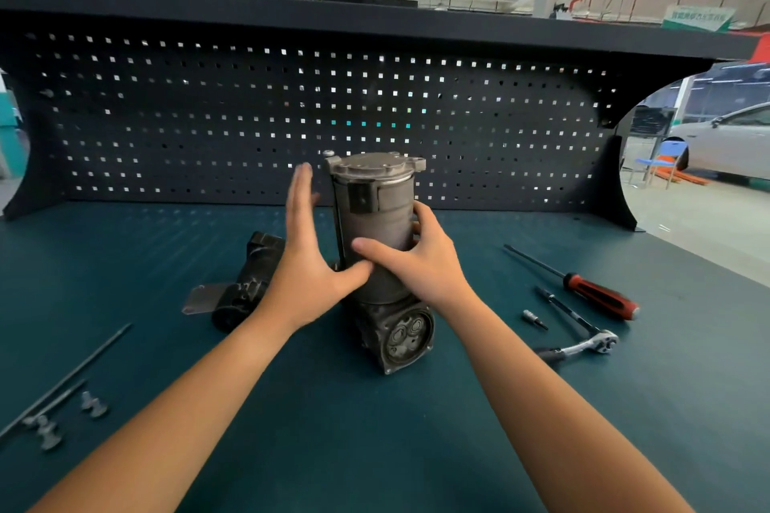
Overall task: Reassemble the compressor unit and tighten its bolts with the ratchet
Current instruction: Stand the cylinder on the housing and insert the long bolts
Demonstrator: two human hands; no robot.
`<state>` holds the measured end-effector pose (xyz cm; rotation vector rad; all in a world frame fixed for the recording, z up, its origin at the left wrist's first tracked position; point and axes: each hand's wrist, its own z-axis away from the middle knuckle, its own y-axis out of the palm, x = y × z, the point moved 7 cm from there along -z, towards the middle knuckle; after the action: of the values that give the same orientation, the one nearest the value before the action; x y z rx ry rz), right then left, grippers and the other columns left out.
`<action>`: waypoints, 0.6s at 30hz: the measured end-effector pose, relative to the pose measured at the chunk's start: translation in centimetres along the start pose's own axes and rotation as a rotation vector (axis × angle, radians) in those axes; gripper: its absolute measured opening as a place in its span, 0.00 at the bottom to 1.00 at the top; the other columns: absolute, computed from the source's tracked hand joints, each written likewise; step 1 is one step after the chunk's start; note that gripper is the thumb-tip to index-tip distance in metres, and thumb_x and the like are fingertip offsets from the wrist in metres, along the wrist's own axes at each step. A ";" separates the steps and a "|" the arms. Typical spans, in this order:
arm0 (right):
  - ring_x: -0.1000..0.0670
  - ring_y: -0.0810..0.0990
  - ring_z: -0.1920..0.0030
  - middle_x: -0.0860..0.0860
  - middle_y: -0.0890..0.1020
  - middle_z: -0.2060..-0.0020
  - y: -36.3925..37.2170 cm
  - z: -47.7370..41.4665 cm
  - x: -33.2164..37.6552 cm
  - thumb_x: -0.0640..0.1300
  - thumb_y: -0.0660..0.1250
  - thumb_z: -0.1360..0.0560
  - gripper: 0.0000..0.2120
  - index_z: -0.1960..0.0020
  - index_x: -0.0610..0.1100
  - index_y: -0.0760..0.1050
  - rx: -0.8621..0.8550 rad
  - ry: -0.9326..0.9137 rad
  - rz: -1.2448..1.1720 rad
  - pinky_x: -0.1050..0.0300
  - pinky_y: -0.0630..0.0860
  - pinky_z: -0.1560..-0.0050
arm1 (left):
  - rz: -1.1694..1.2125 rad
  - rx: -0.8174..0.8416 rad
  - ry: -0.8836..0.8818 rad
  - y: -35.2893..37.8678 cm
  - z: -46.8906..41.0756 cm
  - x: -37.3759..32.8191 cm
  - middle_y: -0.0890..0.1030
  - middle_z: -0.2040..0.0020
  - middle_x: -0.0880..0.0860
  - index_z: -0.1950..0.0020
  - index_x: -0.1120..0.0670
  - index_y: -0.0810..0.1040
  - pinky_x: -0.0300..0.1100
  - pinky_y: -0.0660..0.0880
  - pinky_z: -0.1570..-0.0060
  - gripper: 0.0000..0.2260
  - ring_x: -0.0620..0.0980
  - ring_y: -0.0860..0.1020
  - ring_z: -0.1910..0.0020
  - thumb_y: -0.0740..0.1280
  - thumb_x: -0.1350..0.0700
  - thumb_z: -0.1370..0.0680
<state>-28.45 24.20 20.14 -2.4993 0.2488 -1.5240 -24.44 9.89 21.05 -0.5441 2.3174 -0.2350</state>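
Note:
The grey compressor unit [375, 217] stands upright on the green bench [375, 429], its cylinder set on a darker base with round ports [406, 335]. One long bolt runs down its left side. My right hand [421, 262] wraps around the cylinder's lower right side. To the cylinder's left is my left hand [308, 254], fingers straight and apart, thumb touching the cylinder. The ratchet [583, 346] lies to the right on the bench, with a small socket bit [534, 319] beside it. Long bolts [62, 383] and short bolts [93, 404] lie at the front left.
A black compressor part with a flat bracket [246, 287] lies behind my left wrist. A red-handled screwdriver [600, 296] lies at the right. A dark pegboard [316, 112] closes the back of the bench. A white car [725, 142] stands beyond the right end.

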 end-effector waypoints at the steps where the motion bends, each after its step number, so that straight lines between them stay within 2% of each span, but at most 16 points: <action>1: 0.56 0.78 0.47 0.57 0.79 0.48 0.1 0.2 0.2 0.58 0.78 0.41 0.34 0.40 0.52 0.69 -0.026 0.000 0.030 0.53 0.77 0.46 | -0.026 -0.028 0.065 -0.4 0.2 -0.9 0.44 0.24 0.42 0.31 0.34 0.40 0.39 0.55 0.29 0.46 0.42 0.51 0.25 0.73 0.57 0.30; 3: 0.53 0.77 0.45 0.55 0.77 0.46 0.6 0.5 0.5 0.61 0.77 0.42 0.35 0.41 0.52 0.66 -0.070 0.006 0.086 0.52 0.76 0.46 | 0.040 -0.051 0.112 -1.1 -0.2 -2.3 0.43 0.23 0.44 0.32 0.33 0.42 0.51 0.54 0.27 0.40 0.46 0.49 0.24 0.69 0.51 0.30; 4: 0.52 0.76 0.44 0.53 0.76 0.45 0.9 0.6 0.7 0.62 0.76 0.42 0.37 0.40 0.51 0.65 -0.090 0.020 0.114 0.51 0.76 0.46 | 0.116 -0.062 0.086 -1.3 -0.7 -2.7 0.43 0.23 0.43 0.32 0.32 0.44 0.51 0.56 0.27 0.37 0.46 0.50 0.24 0.67 0.47 0.30; 6: 0.49 0.72 0.41 0.52 0.72 0.44 1.6 0.7 1.1 0.65 0.75 0.43 0.41 0.38 0.48 0.64 -0.115 0.064 0.195 0.48 0.75 0.44 | 0.213 -0.090 -0.014 -1.4 -1.9 -2.6 0.46 0.23 0.43 0.30 0.34 0.50 0.45 0.58 0.28 0.34 0.41 0.52 0.25 0.66 0.42 0.30; 7: 0.48 0.70 0.40 0.51 0.69 0.45 1.8 0.8 1.3 0.66 0.74 0.42 0.42 0.37 0.47 0.63 -0.118 0.082 0.245 0.48 0.74 0.43 | 0.187 -0.111 -0.065 -1.3 -2.5 -2.3 0.49 0.23 0.44 0.27 0.39 0.54 0.42 0.57 0.28 0.33 0.37 0.52 0.27 0.66 0.42 0.28; 10: 0.47 0.67 0.39 0.51 0.66 0.46 1.8 0.8 1.3 0.66 0.73 0.39 0.41 0.36 0.46 0.61 -0.085 0.091 0.335 0.49 0.72 0.43 | 0.070 -0.189 -0.117 -1.3 -3.7 -1.7 0.63 0.26 0.47 0.30 0.50 0.68 0.35 0.62 0.33 0.21 0.36 0.61 0.32 0.63 0.49 0.22; 13: 0.52 0.70 0.42 0.49 0.71 0.43 1.3 0.5 0.9 0.58 0.74 0.37 0.36 0.36 0.46 0.64 0.023 0.086 0.254 0.56 0.72 0.45 | 0.135 -0.206 -0.129 -1.8 -4.4 -0.8 0.71 0.31 0.46 0.36 0.52 0.74 0.26 0.66 0.42 0.13 0.37 0.69 0.37 0.60 0.52 0.20; 16: 0.62 0.76 0.54 0.55 0.76 0.50 0.9 0.1 0.4 0.45 0.71 0.31 0.28 0.36 0.44 0.63 0.128 0.130 -0.002 0.69 0.75 0.60 | 0.213 -0.166 -0.148 -1.8 -5.0 -0.1 0.74 0.34 0.46 0.44 0.47 0.76 0.30 0.67 0.40 0.08 0.39 0.71 0.36 0.59 0.54 0.19; 17: 0.62 0.76 0.55 0.56 0.76 0.51 1.0 0.1 0.3 0.43 0.70 0.29 0.29 0.34 0.43 0.60 0.155 0.136 -0.056 0.70 0.75 0.61 | 0.238 -0.153 -0.150 -1.7 -5.1 0.0 0.74 0.35 0.46 0.46 0.45 0.76 0.33 0.68 0.39 0.08 0.40 0.71 0.37 0.59 0.55 0.19; 18: 0.61 0.78 0.54 0.55 0.77 0.50 1.1 -0.1 0.1 0.41 0.70 0.29 0.32 0.31 0.44 0.56 0.176 0.133 -0.087 0.68 0.77 0.57 | 0.257 -0.145 -0.148 -1.8 -5.3 0.0 0.75 0.36 0.46 0.48 0.43 0.76 0.35 0.68 0.38 0.09 0.40 0.72 0.37 0.58 0.56 0.19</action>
<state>-28.51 23.16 19.94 -2.3044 0.0239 -1.6705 -27.56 8.35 25.37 -0.3172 2.2413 0.0932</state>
